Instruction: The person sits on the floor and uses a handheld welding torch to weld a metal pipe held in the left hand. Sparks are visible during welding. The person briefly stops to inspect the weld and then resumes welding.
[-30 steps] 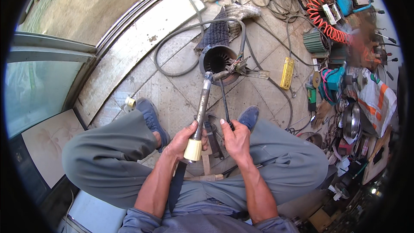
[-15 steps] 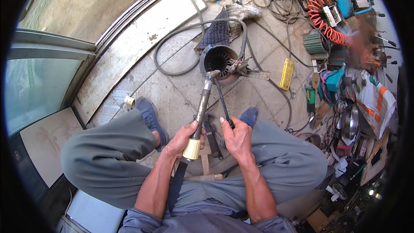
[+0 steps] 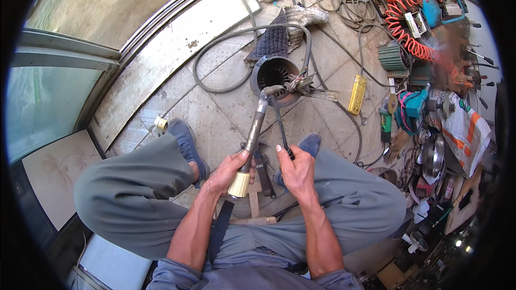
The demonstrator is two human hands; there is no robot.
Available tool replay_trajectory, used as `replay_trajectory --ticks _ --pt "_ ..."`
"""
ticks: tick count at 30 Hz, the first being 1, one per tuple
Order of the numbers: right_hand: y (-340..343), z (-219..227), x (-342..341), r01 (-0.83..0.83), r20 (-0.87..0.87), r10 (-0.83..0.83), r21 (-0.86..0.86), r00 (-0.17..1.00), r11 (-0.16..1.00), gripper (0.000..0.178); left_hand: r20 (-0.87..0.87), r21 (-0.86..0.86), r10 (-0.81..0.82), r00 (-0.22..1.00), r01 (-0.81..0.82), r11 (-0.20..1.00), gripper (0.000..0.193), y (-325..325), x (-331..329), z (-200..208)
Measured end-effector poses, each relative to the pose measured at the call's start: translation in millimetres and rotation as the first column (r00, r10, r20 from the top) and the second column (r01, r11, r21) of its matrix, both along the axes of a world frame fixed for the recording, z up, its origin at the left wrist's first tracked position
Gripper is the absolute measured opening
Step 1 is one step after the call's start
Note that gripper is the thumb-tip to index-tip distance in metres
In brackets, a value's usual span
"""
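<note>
My left hand (image 3: 228,174) is closed around a hammer-like tool (image 3: 253,131) with a long worn metal shaft, a cream ribbed end and an angled head. In my right hand (image 3: 296,172) is a thin dark rod (image 3: 280,123), gripped at its black lower end. The tips of both tools meet at the near rim of a motor stator (image 3: 256,78), an upright round metal housing with slots inside. Loose wires (image 3: 299,81) bunch at its right side. Whether the rod's tip goes into the slots is hidden by the tool's head.
A dark quilted cloth (image 3: 271,40) lies behind the stator. Cables (image 3: 215,90) loop over the tiled floor, and a yellow box (image 3: 357,94) lies at right. Another dark hand tool (image 3: 264,174) lies between my feet. Tools, a teal grinder (image 3: 413,104) and a red coiled hose (image 3: 395,16) crowd the right.
Both hands keep their grips and nearly the same place. The view has shifted slightly, and the left tool's head sits a little differently by the stator rim.
</note>
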State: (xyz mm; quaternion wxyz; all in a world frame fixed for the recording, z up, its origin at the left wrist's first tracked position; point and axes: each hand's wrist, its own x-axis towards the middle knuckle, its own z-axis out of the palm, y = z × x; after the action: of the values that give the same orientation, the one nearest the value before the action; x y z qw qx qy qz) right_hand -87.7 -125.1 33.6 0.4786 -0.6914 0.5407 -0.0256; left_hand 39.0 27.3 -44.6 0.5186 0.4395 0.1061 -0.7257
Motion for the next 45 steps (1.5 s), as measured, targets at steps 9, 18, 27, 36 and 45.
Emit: replay_trajectory --ticks 9,18,27,36,45 --pt "4 -3 -5 -0.001 0.026 0.002 -0.021 1.000 1.000 0.038 -0.015 -0.007 0.015 1.000 -0.015 1.000 0.047 1 -2 -1" --pt "1 -4 -8 0.047 0.007 -0.048 0.033 0.999 0.998 0.039 0.074 -0.006 -0.031 0.997 0.031 1.000 0.045 -3 -4 3" --pt "5 -21 -20 0.103 0.056 -0.107 0.067 0.993 0.992 0.039 0.573 0.067 -0.155 0.805 0.142 0.988 0.046 -4 -13 -7" --pt "7 -7 -14 0.211 0.018 -0.214 0.094 0.977 0.973 0.041 0.797 0.301 -0.345 0.496 0.170 0.938 0.046 -8 -18 2" --pt "10 -14 -18 0.142 -0.054 -0.138 0.094 0.989 0.985 0.040 0.803 0.319 -0.341 0.490 0.130 0.939 0.044 -10 -19 5"
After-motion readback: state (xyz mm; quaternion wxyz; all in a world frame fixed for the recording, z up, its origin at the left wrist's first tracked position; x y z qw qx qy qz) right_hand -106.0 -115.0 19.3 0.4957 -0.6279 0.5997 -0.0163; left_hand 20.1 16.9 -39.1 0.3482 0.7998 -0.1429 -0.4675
